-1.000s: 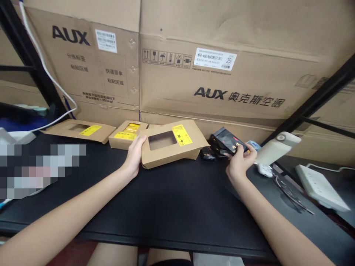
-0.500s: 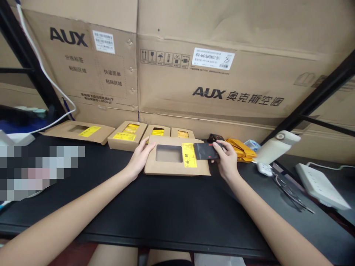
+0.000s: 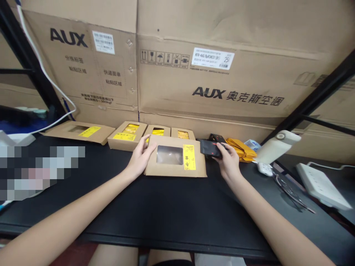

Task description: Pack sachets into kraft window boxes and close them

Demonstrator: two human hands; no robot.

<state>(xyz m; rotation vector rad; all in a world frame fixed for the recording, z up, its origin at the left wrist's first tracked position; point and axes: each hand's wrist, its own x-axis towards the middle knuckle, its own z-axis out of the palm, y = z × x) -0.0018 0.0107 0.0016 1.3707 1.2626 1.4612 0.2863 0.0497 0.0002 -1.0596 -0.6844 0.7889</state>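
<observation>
A brown cardboard box (image 3: 166,170) with a clear window and a yellow label (image 3: 189,157) stands in the middle of the black table. My left hand (image 3: 141,155) grips its left end, thumb on the top face. Beside the box's right end, my right hand (image 3: 229,157) pinches a small flat black packet (image 3: 210,147) with red marks. The packet's left tip lies close to the box's right edge; whether they touch I cannot tell. Through the window no contents can be made out. Another black package (image 3: 216,138) lies just behind the packet.
Behind stand several window boxes (image 3: 126,130) with yellow packets inside. A flat carton (image 3: 80,131) lies at left. On the right are orange packets (image 3: 240,149), a white bottle (image 3: 279,147), an earphone case (image 3: 264,169), glasses (image 3: 290,192) and a power strip (image 3: 321,186). Large AUX cartons (image 3: 235,81) form the back.
My right hand has drawn the black packet off the box's top, slightly right, to its right end. The box has tilted a little, and its front side shows more.
</observation>
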